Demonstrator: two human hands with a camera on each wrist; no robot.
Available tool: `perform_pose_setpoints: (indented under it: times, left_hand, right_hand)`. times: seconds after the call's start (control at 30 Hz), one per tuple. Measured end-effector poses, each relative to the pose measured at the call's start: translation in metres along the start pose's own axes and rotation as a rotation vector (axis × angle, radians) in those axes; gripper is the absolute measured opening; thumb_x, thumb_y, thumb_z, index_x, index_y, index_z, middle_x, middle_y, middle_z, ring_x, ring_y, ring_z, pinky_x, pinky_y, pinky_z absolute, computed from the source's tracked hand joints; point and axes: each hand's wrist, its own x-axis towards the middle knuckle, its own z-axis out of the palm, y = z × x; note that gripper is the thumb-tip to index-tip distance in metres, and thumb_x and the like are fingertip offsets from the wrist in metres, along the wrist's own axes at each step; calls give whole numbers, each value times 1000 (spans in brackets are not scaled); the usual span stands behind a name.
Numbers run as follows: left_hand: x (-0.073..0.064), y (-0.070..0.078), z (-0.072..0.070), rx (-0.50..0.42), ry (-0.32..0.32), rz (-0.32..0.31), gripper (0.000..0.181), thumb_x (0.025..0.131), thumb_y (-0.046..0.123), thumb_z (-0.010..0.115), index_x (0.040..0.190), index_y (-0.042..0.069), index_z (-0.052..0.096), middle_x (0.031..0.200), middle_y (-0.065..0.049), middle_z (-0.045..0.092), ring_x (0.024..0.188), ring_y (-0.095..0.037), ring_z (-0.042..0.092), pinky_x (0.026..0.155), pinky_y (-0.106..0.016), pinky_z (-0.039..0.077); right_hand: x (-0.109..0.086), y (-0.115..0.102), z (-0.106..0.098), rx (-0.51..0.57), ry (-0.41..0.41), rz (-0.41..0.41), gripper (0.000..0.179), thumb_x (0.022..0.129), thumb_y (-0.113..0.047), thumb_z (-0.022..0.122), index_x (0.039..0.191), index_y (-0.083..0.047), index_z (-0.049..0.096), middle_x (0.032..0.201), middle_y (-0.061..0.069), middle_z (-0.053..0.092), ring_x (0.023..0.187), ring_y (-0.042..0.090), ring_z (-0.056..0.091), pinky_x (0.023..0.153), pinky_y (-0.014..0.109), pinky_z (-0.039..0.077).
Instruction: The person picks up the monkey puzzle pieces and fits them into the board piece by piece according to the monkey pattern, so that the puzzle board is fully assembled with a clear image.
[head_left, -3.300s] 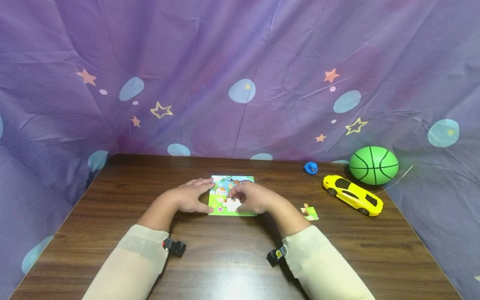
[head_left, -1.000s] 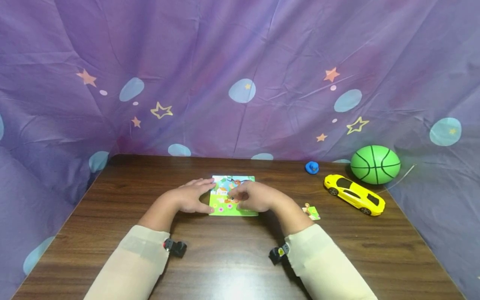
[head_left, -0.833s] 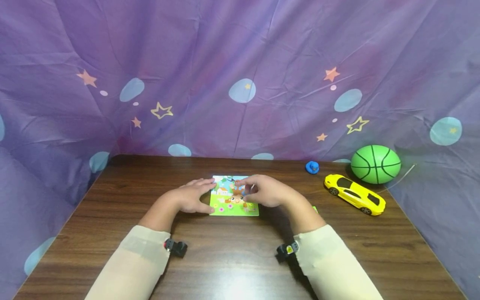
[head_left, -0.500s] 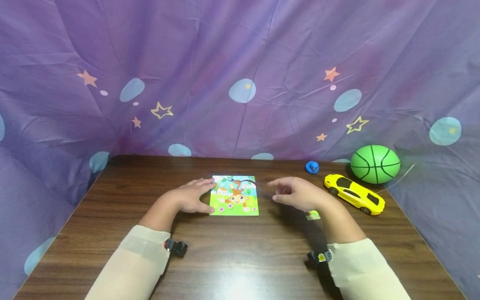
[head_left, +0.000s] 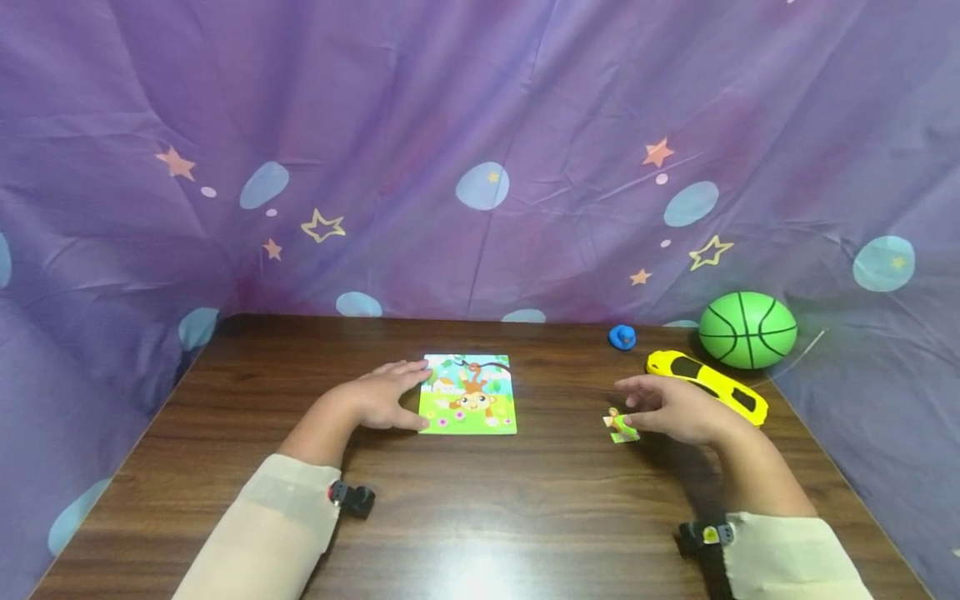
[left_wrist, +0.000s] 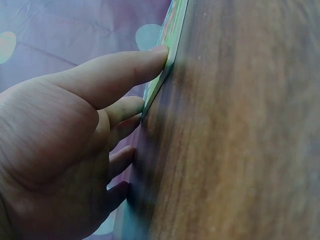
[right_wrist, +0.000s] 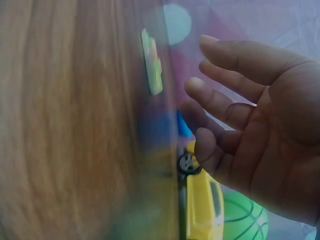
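A square jigsaw puzzle [head_left: 472, 421] with a monkey hanging from a branch lies on the table at the middle. My left hand [head_left: 378, 400] rests at its left side, thumb and fingers spread along the edge. In the left wrist view the thumb tip touches the near corner of the puzzle [left_wrist: 172, 45]. To the right, my right hand [head_left: 678, 410] hovers over a loose puzzle piece [head_left: 621, 428], thumb tip overlapping it. The right wrist view has the fingers [right_wrist: 225, 102] loosely bent and apart from the piece [right_wrist: 152, 65], holding nothing.
Just behind my right hand stands a yellow toy car [head_left: 738, 402], partly covered by the hand. A green ball [head_left: 747, 331] and a small blue rubber duck [head_left: 622, 337] sit at the back right. A purple curtain [head_left: 420, 100] hangs behind the wooden table [head_left: 465, 517].
My right hand has let go of a puzzle piece at the puzzle, uncovering the monkey picture, and swung right to the loose piece. My left hand has stayed at the puzzle's left edge.
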Motion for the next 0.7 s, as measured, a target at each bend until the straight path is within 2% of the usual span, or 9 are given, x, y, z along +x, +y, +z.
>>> perform_pose_setpoints:
  times: [0.13,0.27,0.5,0.7]
  left_hand:
    - [1,-1,-1,-5,-2,4,94,95,55,74,171,20,31,182,-2,18,169,-40,12,135,-67,14]
    - [1,-2,-1,-5,2,12,94,95,55,73,170,19,31,182,-4,19,168,-41,13,134,-68,14]
    - [1,-2,-1,-15,8,10,94,94,55,74,170,19,32,182,-3,19,168,-42,14,134,-69,13]
    - [0,-1,-1,-18,-1,3,93,95,54,73,171,20,31,182,-2,18,169,-40,12,134,-69,12]
  right_hand:
    - [1,9,0,56,-51,8,67,88,-18,87,146,2,60,120,16,73,103,22,70,85,31,58]
    - [4,13,3,80,-94,5,68,86,-13,89,145,4,60,122,18,71,104,27,70,85,30,59]
    - [7,14,6,10,-98,19,68,83,-11,90,145,-1,63,121,15,68,98,23,65,82,32,56]
    - [7,12,7,-39,-94,13,67,82,-9,90,143,0,64,116,14,67,96,23,63,80,31,54]
